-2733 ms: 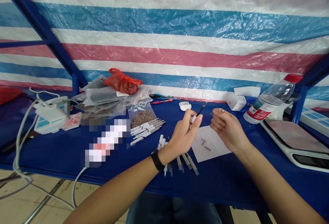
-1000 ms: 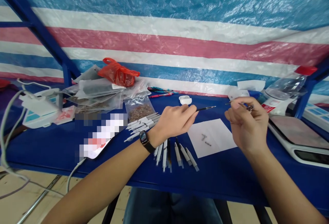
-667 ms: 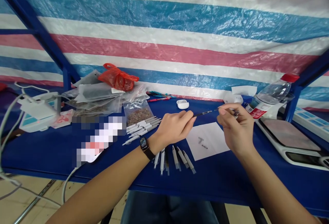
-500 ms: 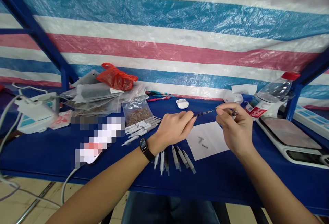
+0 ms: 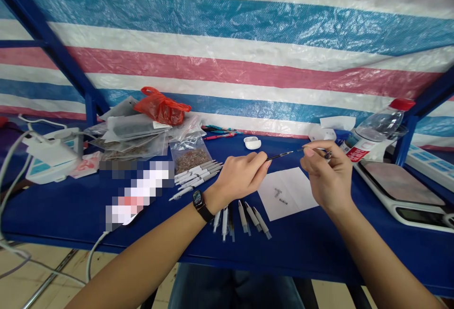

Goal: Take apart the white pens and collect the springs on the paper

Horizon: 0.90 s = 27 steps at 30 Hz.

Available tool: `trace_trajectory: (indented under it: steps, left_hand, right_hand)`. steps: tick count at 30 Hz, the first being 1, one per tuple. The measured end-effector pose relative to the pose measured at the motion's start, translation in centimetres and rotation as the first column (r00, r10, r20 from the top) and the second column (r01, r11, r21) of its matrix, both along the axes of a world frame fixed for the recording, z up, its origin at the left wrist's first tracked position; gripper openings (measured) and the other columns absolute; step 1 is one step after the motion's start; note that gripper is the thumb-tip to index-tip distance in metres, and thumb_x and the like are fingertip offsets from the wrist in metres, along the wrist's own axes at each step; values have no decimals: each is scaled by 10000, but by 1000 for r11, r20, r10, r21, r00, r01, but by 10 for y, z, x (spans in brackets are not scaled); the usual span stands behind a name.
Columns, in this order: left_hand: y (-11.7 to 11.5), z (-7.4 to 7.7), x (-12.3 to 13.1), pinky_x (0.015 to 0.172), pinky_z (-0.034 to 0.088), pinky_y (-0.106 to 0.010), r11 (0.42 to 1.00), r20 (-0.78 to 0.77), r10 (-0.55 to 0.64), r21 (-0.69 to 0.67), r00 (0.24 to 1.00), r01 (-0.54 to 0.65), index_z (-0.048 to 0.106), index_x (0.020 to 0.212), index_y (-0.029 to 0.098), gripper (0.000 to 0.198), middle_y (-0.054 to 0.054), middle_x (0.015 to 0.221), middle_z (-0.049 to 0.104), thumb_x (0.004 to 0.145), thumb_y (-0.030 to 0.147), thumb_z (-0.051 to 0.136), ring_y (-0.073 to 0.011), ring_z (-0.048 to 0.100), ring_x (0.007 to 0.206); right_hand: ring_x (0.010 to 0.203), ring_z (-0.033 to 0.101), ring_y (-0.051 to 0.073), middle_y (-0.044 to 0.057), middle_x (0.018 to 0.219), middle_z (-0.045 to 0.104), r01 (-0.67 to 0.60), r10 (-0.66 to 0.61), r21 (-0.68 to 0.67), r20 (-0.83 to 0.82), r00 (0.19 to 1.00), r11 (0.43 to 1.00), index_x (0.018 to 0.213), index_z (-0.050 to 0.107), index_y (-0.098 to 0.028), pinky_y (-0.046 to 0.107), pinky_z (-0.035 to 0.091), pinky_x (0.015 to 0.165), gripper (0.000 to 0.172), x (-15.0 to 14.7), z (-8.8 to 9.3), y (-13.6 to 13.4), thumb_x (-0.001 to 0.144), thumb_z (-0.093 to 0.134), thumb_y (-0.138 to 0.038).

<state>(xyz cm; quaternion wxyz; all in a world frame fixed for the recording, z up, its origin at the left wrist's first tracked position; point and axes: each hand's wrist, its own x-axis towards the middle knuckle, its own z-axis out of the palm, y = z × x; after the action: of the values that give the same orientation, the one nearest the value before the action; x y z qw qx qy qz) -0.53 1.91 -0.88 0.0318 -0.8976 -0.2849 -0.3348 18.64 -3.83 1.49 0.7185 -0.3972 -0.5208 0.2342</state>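
My left hand is closed round a thin black pen refill that points right, above the blue table. My right hand is pinched just past the refill's tip, holding a small metal part that I cannot make out clearly. Below the hands lies a white paper sheet with small metal pieces on it. Several white pen barrels lie by my left wrist, and more white pens lie to the left.
A clear bag of small parts, a pile of plastic bags and a red bag are at the back left. A water bottle and a scale stand right. A white charger with cables sits far left.
My left hand has lowered the refill from upright to level, pointing right. My right hand swung out to the right, then came back to the refill's tip, where it holds almost still.
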Motion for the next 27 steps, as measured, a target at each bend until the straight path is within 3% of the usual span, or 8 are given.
trace_trajectory:
  steps: [7,13,17,19,22,27]
  left_hand:
    - [-2,0,1,492,239,-282,1000,36,-27,2,999,27,556,946,191,444,7,680,626,1112,375,187,-135,571,521]
    - [-2,1,1,521,262,-273,987,100,-67,-137,993,81,544,966,199,370,26,667,576,1100,364,242,-132,526,517]
    - [-6,1,5,526,279,-247,896,263,-91,-400,961,194,479,920,222,303,72,592,464,1080,403,297,-113,439,473]
    - [-7,-1,8,527,283,-240,826,336,-102,-496,936,268,452,902,230,296,88,564,422,1071,431,315,-109,415,459]
    - [-9,-3,10,523,279,-243,759,370,-122,-563,921,327,448,899,234,288,94,548,392,1060,446,340,-109,396,451]
    - [-11,-3,11,519,255,-250,739,324,-155,-589,933,327,440,882,232,273,94,543,358,1054,420,344,-107,374,452]
  right_hand:
    - [542,270,104,-78,552,340,-8,27,-127,150,988,992,821,729,-251,310,209,549,146,-2,-12,-1,853,792,-379]
    - [535,243,100,-78,554,312,-14,33,-227,80,996,974,818,742,-237,300,192,541,200,-5,-6,0,789,819,-420]
    - [509,229,95,-63,570,328,-66,29,-242,-154,988,968,781,751,-227,290,245,512,241,0,6,1,764,806,-461]
    - [549,324,107,-27,624,424,-58,5,-237,-216,976,970,741,749,-225,284,322,530,281,4,9,3,726,828,-495]
    - [683,458,142,27,775,550,23,-64,-220,-181,981,975,745,756,-235,280,411,592,354,8,7,5,710,841,-577]
    - [638,433,113,25,856,592,7,-30,-162,-139,990,987,720,704,-230,271,436,581,408,3,5,4,748,831,-617]
